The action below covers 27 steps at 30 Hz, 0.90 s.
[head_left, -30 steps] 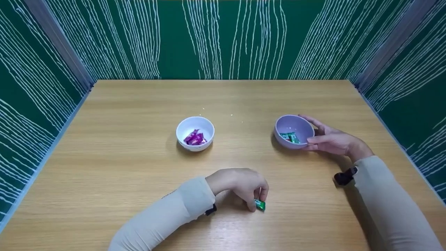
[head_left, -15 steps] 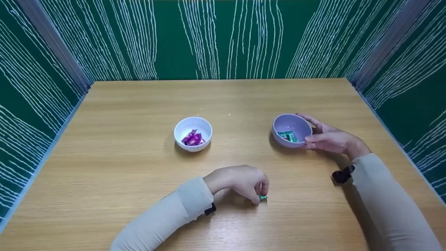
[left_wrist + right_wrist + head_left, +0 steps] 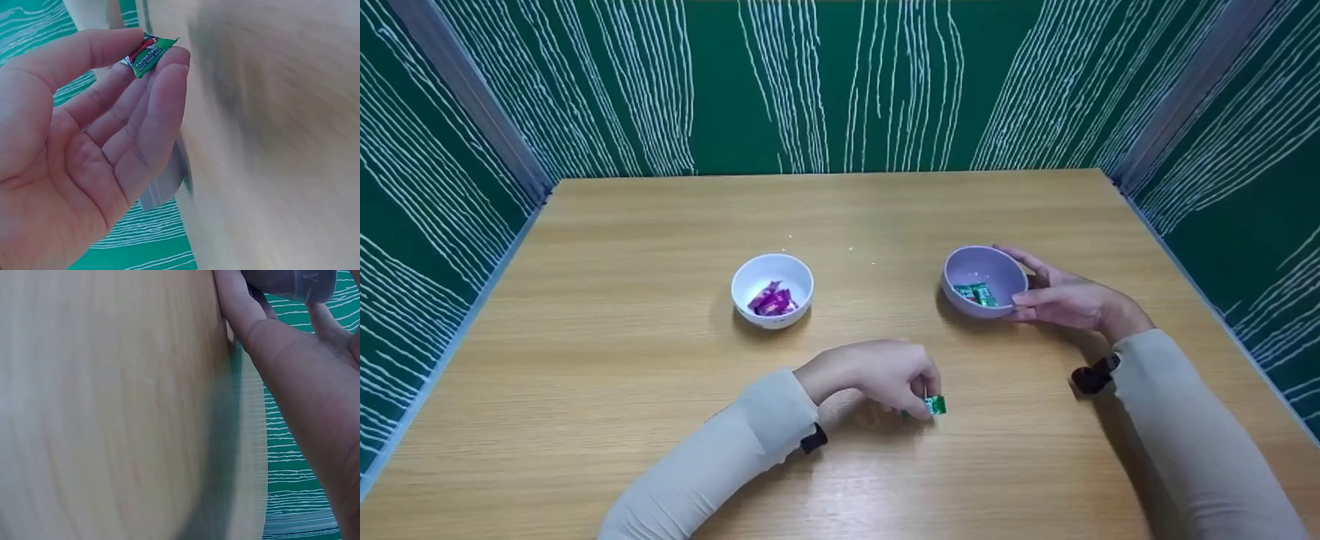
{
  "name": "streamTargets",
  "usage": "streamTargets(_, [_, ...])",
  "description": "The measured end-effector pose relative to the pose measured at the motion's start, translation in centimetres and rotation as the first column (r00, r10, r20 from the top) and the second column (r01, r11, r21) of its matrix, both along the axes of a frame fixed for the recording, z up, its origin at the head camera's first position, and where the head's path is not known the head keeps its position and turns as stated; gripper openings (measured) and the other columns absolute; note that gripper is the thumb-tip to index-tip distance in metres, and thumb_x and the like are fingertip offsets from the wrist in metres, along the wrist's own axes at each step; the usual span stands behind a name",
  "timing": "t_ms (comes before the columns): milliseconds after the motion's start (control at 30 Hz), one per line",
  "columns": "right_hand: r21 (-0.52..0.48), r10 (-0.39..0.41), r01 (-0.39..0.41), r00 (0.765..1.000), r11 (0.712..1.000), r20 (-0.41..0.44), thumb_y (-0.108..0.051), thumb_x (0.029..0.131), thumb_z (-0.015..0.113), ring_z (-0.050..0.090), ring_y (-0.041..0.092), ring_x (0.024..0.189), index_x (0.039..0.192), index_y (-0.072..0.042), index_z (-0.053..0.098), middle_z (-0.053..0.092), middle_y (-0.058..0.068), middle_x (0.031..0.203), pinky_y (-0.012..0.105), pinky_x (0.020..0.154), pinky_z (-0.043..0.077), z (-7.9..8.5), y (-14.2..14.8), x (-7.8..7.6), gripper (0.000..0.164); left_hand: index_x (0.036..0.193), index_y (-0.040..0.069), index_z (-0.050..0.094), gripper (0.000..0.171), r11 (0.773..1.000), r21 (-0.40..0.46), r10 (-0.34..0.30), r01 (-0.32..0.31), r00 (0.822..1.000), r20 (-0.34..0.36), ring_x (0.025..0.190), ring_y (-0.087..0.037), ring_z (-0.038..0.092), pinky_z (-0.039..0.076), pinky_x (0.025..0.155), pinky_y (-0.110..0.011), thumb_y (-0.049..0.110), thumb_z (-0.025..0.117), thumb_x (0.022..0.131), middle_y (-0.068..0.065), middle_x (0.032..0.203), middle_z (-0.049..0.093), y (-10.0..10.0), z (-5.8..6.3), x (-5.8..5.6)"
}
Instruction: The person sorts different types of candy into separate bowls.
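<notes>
Between thumb and fingertips, my left hand (image 3: 885,375) pinches a green wrapped candy (image 3: 935,405) just over the table's near middle. Printed lettering and a red patch show on this candy (image 3: 149,55) in the left wrist view. Over at the right, my right hand (image 3: 1065,300) grips the side of a purple bowl (image 3: 1015,274), thumb near the rim and fingers around the outside. Several green wrapped candies (image 3: 979,294) lie inside that bowl. The right wrist view catches only part of the bowl (image 3: 315,284) beyond the hand (image 3: 304,360).
A white bowl (image 3: 746,274) holding several purple wrapped candies (image 3: 772,300) stands left of the purple bowl on the wooden table (image 3: 585,337). Tiny pale specks lie behind the bowls. Green walls (image 3: 720,90) with white streaks enclose the back and sides.
My left hand has moved slightly away from me with the pinched green candy, which has turned in the fingers. The right hand keeps its hold on the purple bowl. The head view has shifted slightly.
</notes>
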State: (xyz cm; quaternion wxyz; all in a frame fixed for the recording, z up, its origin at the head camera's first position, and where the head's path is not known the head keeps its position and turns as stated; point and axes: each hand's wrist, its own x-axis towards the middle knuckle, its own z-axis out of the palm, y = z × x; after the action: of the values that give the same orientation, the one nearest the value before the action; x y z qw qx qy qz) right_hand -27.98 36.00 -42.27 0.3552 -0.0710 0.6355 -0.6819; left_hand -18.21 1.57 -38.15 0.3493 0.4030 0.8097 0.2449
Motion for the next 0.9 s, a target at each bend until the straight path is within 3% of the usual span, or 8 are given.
streamTargets(267, [0.016, -0.001, 0.001, 1.000, 1.000, -0.017, 0.002, 0.102, 0.053, 0.037, 0.036, 0.141, 0.160, -0.046, 0.015, -0.001, 0.003, 0.161, 0.043, 0.109, 0.042, 0.0, -0.2, -0.1, 0.085, 0.105, 0.009, 0.075, 0.012, 0.996, 0.090, 0.022, -0.026, 0.998, 0.051, 0.065, -0.016, 0.066, 0.056, 0.060, -0.025, 0.015, 0.074, 0.095, 0.004, 0.088, 0.070, 0.2, 1.0, -1.8])
streamTargets(467, [0.020, -0.015, 0.015, 1.000, 1.000, -0.012, 0.001, 0.101, 0.055, 0.037, 0.036, 0.141, 0.160, -0.046, 0.013, 0.000, 0.002, 0.161, 0.045, 0.110, 0.041, -0.2, 0.0, 0.2, 0.086, 0.110, 0.005, 0.075, 0.017, 0.977, 0.183, 0.096, -0.107, 0.993, 0.068, 0.070, -0.018, 0.068, 0.059, 0.065, -0.028, 0.013, 0.073, 0.095, 0.000, 0.090, 0.070, 0.7, 1.3, -3.4])
streamTargets(733, [-0.010, -0.041, 0.041, 0.999, 0.999, 0.011, 0.005, 0.100, 0.054, 0.038, 0.037, 0.140, 0.161, -0.042, 0.014, 0.003, 0.006, 0.160, 0.047, 0.108, 0.043, -0.3, 0.0, 0.3, 0.086, 0.106, 0.008, 0.077, 0.015, 0.925, 0.314, 0.190, -0.212, 0.977, 0.100, 0.074, -0.019, 0.068, 0.061, 0.068, -0.031, 0.015, 0.076, 0.093, -0.002, 0.089, 0.072, 0.7, 1.6, -5.5])
streamTargets(900, [-0.021, -0.044, 0.045, 0.999, 0.999, 0.019, 0.005, 0.100, 0.054, 0.039, 0.038, 0.138, 0.160, -0.042, 0.016, 0.000, 0.006, 0.159, 0.048, 0.108, 0.043, -0.3, 0.0, 0.3, 0.085, 0.109, 0.006, 0.076, 0.019, 0.867, 0.375, 0.284, -0.328, 0.944, 0.169, 0.079, -0.024, 0.072, 0.061, 0.069, -0.034, 0.015, 0.077, 0.092, -0.007, 0.093, 0.075, 1.3, 1.9, -6.7])
